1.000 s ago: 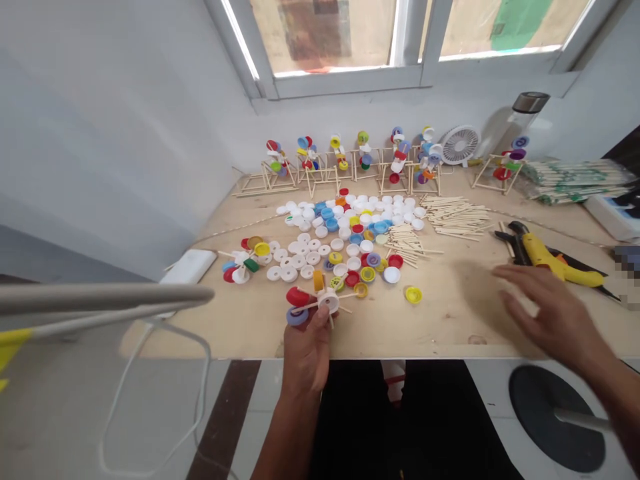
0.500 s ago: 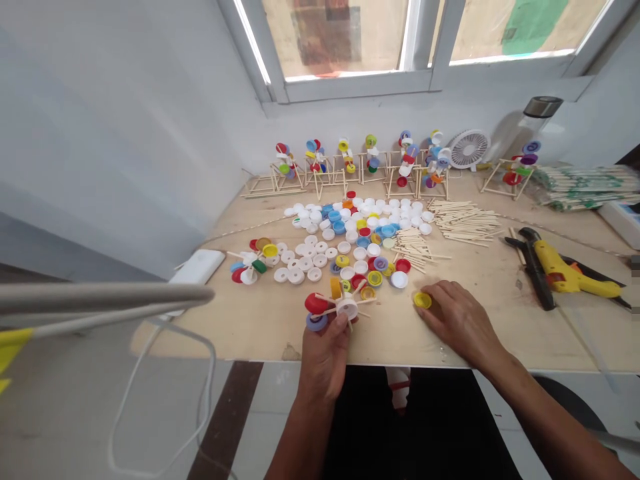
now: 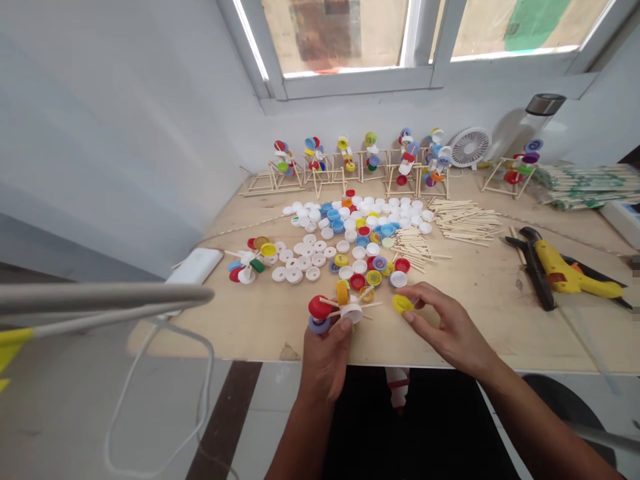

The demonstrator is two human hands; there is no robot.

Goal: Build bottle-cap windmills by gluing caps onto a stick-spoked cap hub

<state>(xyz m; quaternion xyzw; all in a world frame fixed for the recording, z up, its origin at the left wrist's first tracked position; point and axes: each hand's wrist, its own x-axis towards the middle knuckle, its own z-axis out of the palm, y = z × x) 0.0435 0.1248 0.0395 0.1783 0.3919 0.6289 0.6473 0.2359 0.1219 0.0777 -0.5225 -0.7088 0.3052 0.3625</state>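
Between the thumb and fingers of my left hand (image 3: pixel 326 357) is a bottle-cap wheel (image 3: pixel 352 312): a white cap hub with thin wooden sticks radiating out. Red, purple and orange-yellow caps sit on some of its sticks, while others end bare on the right. My right hand (image 3: pixel 453 327) pinches a yellow bottle cap (image 3: pixel 402 304) by its edge, a short way right of the wheel. The two do not touch. Just beyond my hands lie loose coloured caps (image 3: pixel 374 277). A second cap wheel (image 3: pixel 247 261) rests on the table at the left.
White caps (image 3: pixel 299 261) and wooden sticks (image 3: pixel 465 220) cover mid-table. Finished-looking wheels on stick frames (image 3: pixel 320 175) line the back. A yellow glue gun (image 3: pixel 560 270) lies right, near a fan (image 3: pixel 470 147) and bottle (image 3: pixel 537 127). A white power strip (image 3: pixel 197 267) sits left.
My right hand has lifted the yellow cap off the table and moved it left, towards the wheel. My left hand has shifted slightly right with the wheel.
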